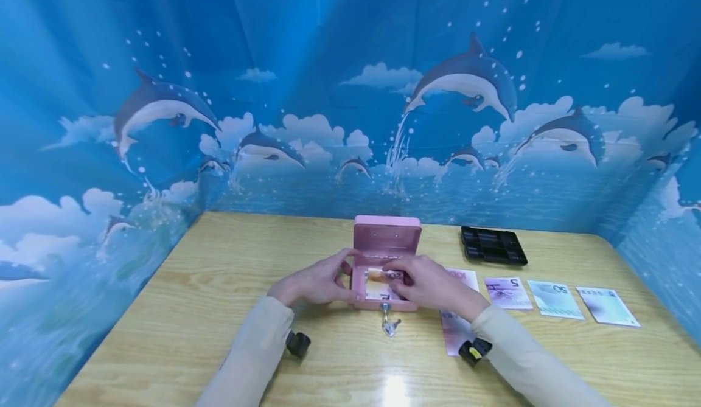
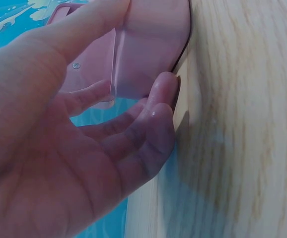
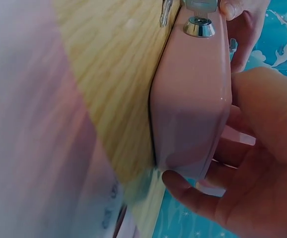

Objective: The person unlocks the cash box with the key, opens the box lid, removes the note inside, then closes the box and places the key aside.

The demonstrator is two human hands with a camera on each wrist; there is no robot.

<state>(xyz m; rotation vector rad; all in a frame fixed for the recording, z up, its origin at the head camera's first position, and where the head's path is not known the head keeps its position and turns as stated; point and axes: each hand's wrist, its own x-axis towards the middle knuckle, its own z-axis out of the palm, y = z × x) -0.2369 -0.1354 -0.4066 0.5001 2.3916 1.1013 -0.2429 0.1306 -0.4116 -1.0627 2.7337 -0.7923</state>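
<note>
A pink cash box (image 1: 386, 236) stands on the table with its lid raised. My left hand (image 1: 320, 280) grips its left side, thumb at the front corner and index finger near the hinge. In the left wrist view, the other fingers curl beside the box's end wall (image 2: 153, 44). My right hand (image 1: 424, 279) reaches over the right rim and pinches an orange-toned banknote (image 1: 378, 285) lying inside; its little finger is outside the wall in the right wrist view. A key (image 3: 201, 5) sits in the front lock (image 3: 199, 27), with more keys (image 1: 389, 328) dangling from it.
A black compartment tray (image 1: 493, 247) lies at the back right. Pinkish notes (image 1: 456, 334) lie partly under my right forearm. Farther right come a purple note (image 1: 507, 293), a green-blue note (image 1: 555, 299) and a pale note (image 1: 606, 306). A dolphin-print curtain (image 1: 328, 90) encloses the table.
</note>
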